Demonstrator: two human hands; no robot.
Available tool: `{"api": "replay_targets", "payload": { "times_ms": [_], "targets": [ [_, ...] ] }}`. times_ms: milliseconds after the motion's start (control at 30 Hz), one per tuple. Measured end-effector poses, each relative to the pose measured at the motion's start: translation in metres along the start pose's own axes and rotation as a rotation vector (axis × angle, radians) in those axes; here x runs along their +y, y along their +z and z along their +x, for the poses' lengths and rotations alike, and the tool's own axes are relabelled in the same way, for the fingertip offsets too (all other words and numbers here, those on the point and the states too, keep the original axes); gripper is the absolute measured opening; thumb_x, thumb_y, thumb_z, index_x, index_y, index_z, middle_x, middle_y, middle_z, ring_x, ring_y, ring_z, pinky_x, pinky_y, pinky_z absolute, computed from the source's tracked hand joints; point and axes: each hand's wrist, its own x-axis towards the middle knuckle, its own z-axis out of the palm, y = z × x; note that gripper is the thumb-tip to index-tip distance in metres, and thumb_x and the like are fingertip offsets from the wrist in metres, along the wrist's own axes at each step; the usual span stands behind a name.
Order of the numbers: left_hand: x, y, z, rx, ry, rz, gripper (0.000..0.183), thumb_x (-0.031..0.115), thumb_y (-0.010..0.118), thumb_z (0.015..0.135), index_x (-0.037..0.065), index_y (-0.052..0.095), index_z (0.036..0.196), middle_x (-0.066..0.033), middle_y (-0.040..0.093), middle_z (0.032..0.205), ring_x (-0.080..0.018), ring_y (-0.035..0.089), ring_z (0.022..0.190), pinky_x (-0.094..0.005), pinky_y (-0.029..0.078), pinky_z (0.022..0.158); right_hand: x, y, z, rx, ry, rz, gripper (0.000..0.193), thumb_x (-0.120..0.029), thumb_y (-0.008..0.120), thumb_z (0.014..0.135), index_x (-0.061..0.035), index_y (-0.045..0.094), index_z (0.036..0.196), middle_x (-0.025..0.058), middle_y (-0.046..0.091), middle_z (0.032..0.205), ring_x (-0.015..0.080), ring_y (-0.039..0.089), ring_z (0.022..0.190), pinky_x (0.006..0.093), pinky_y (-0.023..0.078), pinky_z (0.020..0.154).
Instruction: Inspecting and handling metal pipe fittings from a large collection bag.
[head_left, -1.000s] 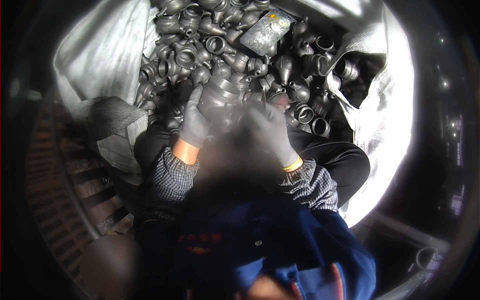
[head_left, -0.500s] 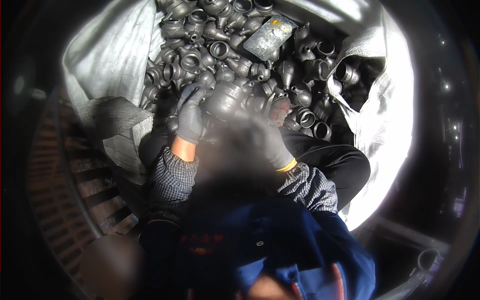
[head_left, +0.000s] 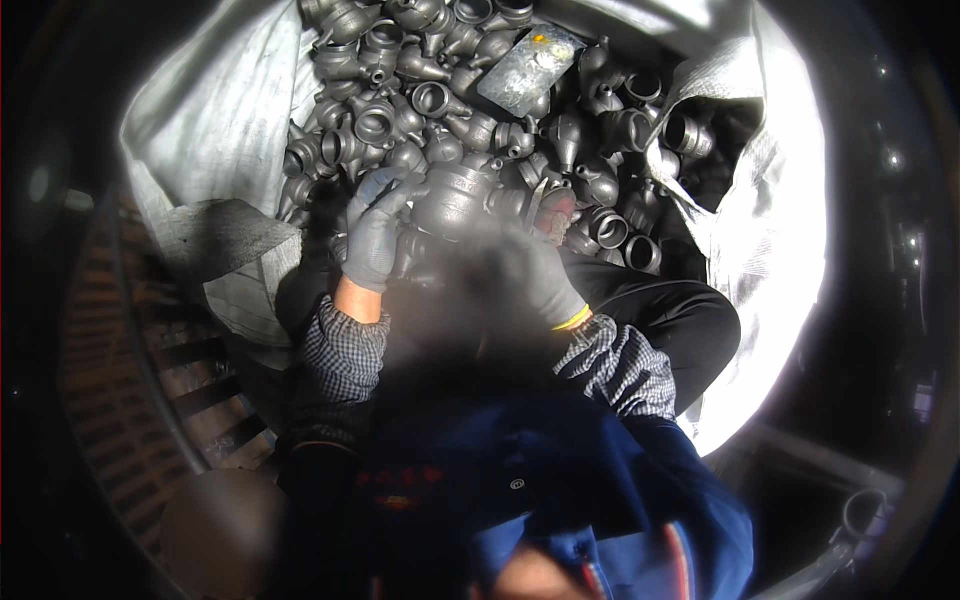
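Note:
My left hand (head_left: 372, 235), in a grey glove, is curled against the left side of a large dark-grey hollow metal casting (head_left: 455, 195) with a wide collar. The casting sits in front of me, between both hands. To its lower right is my right hand (head_left: 548, 285), in a grey glove with a yellow cuff. A dark blurred patch hides its fingers and the casting's lower part. A thin pale blade-like strip (head_left: 537, 203) sticks up just beyond that hand; whether the hand holds it cannot be seen.
Many similar castings (head_left: 375, 125) fill a big white woven bag (head_left: 215, 110) around me. A flat grey metal plate (head_left: 530, 70) lies on the pile. A reddish shoe (head_left: 554, 215) and my bent black-clad leg (head_left: 660, 315) are at the right. Slatted brown racking (head_left: 150, 350) stands outside, left.
The whole view has shifted slightly, the pile moving up and left in it. The casting between my hands has turned a little. Both hands stay near it.

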Motion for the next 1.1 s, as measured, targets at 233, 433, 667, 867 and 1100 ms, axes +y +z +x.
{"api": "replay_targets", "payload": {
  "times_ms": [233, 433, 667, 867, 1100],
  "targets": [
    [0.017, 0.001, -0.007, -0.072, 0.003, 0.181, 0.015, 0.004, 0.058, 0.082, 0.000, 0.063, 0.097, -0.0063, 0.063, 0.095, -0.0098, 0.057, 0.077, -0.0205, 0.045, 0.066, -0.007, 0.001, 0.001, -0.007, 0.112, 0.181, 0.036, -0.032, 0.046, 0.096, 0.0018, 0.059, 0.092, -0.0002, 0.046, 0.060, 0.0054, 0.036, 0.045, 0.0195, 0.028, 0.042],
    [0.059, -0.025, -0.041, 0.031, 0.344, 0.522, 0.013, 0.005, 0.058, 0.082, 0.000, 0.062, 0.094, -0.0061, 0.063, 0.083, -0.0089, 0.052, 0.060, -0.0223, 0.040, 0.054, 0.003, 0.001, -0.009, -0.084, 0.097, 0.029, 0.034, -0.033, 0.048, 0.095, -0.0002, 0.058, 0.099, 0.0020, 0.055, 0.068, 0.0061, 0.041, 0.047, 0.0194, 0.033, 0.043],
    [0.226, -0.109, -0.155, 0.606, 1.174, 1.525, 0.022, 0.005, 0.053, 0.092, -0.004, 0.060, 0.111, -0.0125, 0.061, 0.107, -0.0254, 0.060, 0.098, -0.0314, 0.052, 0.079, 0.050, 0.003, -0.005, -0.091, 0.047, -0.055, 0.032, -0.007, 0.043, 0.085, -0.0060, 0.057, 0.114, 0.0023, 0.065, 0.088, 0.0070, 0.053, 0.055, 0.0184, 0.041, 0.047],
    [0.306, -0.199, -0.233, 1.272, 1.011, 1.502, 0.029, 0.005, 0.056, 0.085, -0.003, 0.061, 0.113, -0.0124, 0.061, 0.109, -0.0205, 0.061, 0.093, -0.0319, 0.052, 0.078, -0.004, 0.012, -0.018, -0.087, 0.436, 0.230, 0.031, -0.015, 0.045, 0.091, -0.0055, 0.057, 0.119, 0.0038, 0.065, 0.082, 0.0079, 0.054, 0.053, 0.0202, 0.043, 0.047],
    [0.289, -0.340, -0.252, 1.498, 0.517, 1.472, 0.026, 0.015, 0.061, 0.082, -0.004, 0.066, 0.100, -0.0100, 0.067, 0.088, -0.0222, 0.064, 0.075, -0.0337, 0.053, 0.068, -0.041, 0.009, -0.051, -0.013, 0.475, 0.118, 0.028, -0.019, 0.048, 0.095, -0.0056, 0.060, 0.116, 0.0031, 0.065, 0.077, 0.0048, 0.048, 0.050, 0.0174, 0.038, 0.045]
  ]
}}
